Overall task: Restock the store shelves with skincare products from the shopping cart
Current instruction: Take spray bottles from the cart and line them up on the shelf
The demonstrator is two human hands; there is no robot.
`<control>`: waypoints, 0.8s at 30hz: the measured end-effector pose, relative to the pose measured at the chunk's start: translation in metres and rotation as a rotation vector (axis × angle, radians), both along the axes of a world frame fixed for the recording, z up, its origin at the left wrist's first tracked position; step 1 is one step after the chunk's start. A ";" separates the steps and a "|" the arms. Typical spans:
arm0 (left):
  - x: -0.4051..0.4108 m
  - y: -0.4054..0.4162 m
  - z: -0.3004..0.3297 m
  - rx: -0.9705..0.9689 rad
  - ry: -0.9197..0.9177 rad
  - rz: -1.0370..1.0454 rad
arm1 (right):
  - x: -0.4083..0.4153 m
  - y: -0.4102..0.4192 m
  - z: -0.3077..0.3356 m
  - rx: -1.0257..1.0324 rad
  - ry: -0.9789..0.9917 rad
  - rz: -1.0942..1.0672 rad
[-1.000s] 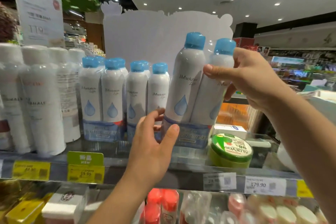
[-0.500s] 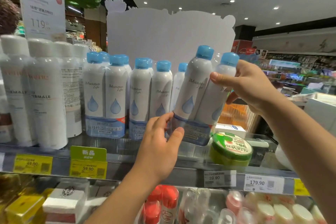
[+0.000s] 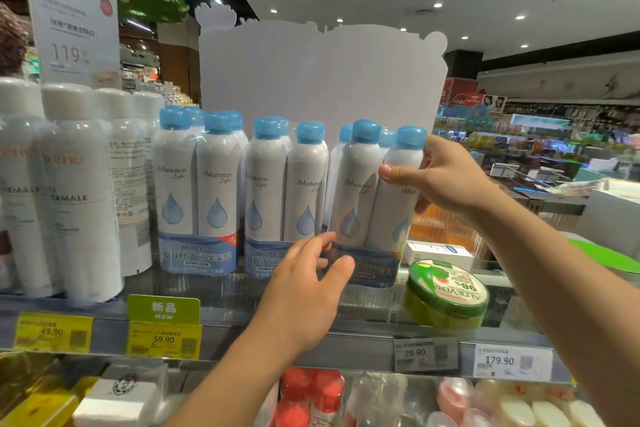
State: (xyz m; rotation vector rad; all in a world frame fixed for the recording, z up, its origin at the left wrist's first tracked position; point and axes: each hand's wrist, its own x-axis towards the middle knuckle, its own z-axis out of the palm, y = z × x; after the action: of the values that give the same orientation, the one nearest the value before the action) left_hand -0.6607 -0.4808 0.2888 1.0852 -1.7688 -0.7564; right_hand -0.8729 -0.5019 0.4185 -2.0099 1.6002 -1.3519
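Observation:
A twin pack of white spray bottles with blue caps point(image 3: 360, 204) stands on the glass shelf point(image 3: 214, 291), at the right end of a row of matching twin packs point(image 3: 197, 198). My right hand point(image 3: 440, 180) grips the pack's right bottle near the shoulder, thumb across the front. My left hand point(image 3: 308, 291) holds the pack's lower left corner, thumb on its blue wrap, fingers behind it. The pack leans slightly to the left at the top.
Tall white spray cans point(image 3: 79, 191) fill the shelf's left end. A green aloe vera jar point(image 3: 448, 295) lies tilted just right of the pack, with a small white box point(image 3: 440, 253) behind it. A white cardboard display point(image 3: 318, 80) backs the row. Price tags point(image 3: 162, 338) line the shelf edge.
The twin pack has come down and moved left onto the shelf, from raised and tilted to nearly upright beside the other packs. Both hands moved with it.

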 end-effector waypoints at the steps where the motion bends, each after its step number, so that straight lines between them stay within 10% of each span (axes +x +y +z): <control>1: 0.000 -0.001 0.000 0.007 0.004 -0.003 | 0.001 -0.002 0.000 -0.005 0.000 -0.006; 24: 0.001 -0.012 -0.002 0.115 0.018 -0.118 | -0.009 -0.014 -0.022 0.118 -0.141 -0.026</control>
State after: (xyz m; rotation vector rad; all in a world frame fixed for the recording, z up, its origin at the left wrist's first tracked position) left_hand -0.6596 -0.4927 0.2865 1.0524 -1.8046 -0.9466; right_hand -0.8820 -0.5162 0.3966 -1.7909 1.6078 -1.3425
